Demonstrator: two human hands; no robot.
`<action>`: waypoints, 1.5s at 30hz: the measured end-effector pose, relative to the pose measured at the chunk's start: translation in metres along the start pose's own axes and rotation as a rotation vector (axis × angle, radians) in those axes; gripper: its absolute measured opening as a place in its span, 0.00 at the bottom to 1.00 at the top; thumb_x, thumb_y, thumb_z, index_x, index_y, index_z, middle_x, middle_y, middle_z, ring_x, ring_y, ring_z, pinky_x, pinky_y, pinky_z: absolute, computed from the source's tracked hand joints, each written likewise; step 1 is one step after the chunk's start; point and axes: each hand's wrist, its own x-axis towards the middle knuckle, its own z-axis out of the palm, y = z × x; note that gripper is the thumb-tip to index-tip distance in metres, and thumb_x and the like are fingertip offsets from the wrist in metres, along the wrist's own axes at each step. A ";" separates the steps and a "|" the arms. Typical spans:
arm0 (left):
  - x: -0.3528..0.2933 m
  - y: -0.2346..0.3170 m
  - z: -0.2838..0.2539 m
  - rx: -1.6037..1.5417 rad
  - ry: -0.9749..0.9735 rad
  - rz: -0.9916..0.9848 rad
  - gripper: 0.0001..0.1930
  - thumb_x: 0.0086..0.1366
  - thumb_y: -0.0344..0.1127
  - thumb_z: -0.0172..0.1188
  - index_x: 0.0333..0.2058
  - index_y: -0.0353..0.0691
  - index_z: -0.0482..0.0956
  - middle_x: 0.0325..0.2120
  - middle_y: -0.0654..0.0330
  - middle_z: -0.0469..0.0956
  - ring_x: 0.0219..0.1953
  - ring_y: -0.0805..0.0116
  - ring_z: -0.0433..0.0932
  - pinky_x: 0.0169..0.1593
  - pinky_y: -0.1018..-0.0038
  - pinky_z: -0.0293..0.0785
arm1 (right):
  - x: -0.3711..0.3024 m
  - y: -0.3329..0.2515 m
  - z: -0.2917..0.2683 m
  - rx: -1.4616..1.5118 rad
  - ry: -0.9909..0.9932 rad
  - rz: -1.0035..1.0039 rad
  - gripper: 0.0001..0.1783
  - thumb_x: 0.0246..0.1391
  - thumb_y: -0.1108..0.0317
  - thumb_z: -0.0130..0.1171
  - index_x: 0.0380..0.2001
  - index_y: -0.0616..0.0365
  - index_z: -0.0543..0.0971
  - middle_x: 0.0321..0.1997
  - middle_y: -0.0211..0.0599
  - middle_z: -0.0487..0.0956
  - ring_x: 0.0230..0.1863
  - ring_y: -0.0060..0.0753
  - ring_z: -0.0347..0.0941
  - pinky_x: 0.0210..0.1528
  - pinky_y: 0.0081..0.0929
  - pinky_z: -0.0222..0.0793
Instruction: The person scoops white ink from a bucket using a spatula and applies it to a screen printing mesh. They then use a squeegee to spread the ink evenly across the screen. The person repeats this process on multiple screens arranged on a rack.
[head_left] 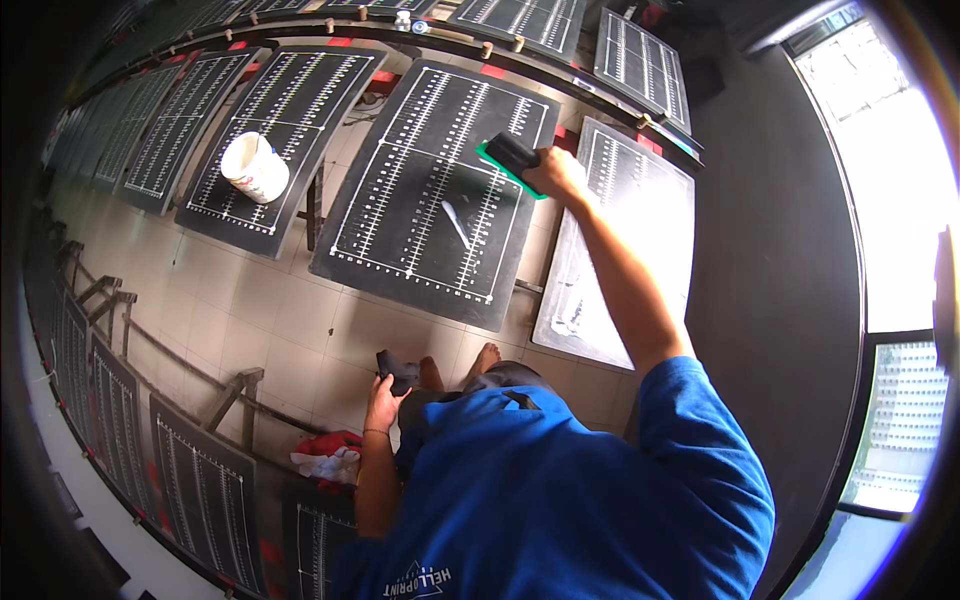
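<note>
Tub (258,175) on neighbouring board (305,140), left of middle board (428,200).

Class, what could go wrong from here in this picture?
The green-edged tool in the right hand might catch the pale strip on the board.
The white bucket, standing on a neighbouring board, could tip if bumped.
The dark object in the left hand might drop onto a bare foot.

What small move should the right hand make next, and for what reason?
Perhaps the right hand should draw the green-edged black tool toward the whitish streak: the hand grips this tool over the dark marked board, and the streak lies nearby on that same board.
</note>
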 end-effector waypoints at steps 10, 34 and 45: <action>0.023 -0.004 0.048 0.070 -0.084 -0.016 0.15 0.73 0.31 0.47 0.55 0.34 0.69 0.50 0.50 0.77 0.52 0.53 0.79 0.53 0.53 0.78 | -0.021 0.285 0.040 0.065 0.309 -0.182 0.24 0.41 0.77 0.61 0.48 0.58 0.78 0.50 0.52 0.75 0.52 0.55 0.73 0.57 0.42 0.67; -0.066 -0.234 0.344 -0.383 -0.072 0.286 0.20 0.69 0.24 0.43 0.58 0.33 0.70 0.56 0.53 0.75 0.58 0.58 0.75 0.64 0.59 0.72 | -0.184 0.200 0.017 -0.003 -0.088 -1.153 0.21 0.41 0.73 0.64 0.44 0.49 0.83 0.45 0.31 0.83 0.48 0.39 0.79 0.50 0.36 0.77; -0.090 -0.269 0.373 -0.435 -0.111 0.256 0.20 0.71 0.23 0.40 0.60 0.33 0.66 0.55 0.51 0.74 0.56 0.57 0.76 0.62 0.62 0.74 | -0.210 0.261 0.006 -0.021 -0.122 -1.301 0.25 0.42 0.78 0.59 0.47 0.47 0.83 0.47 0.25 0.83 0.51 0.32 0.78 0.52 0.32 0.73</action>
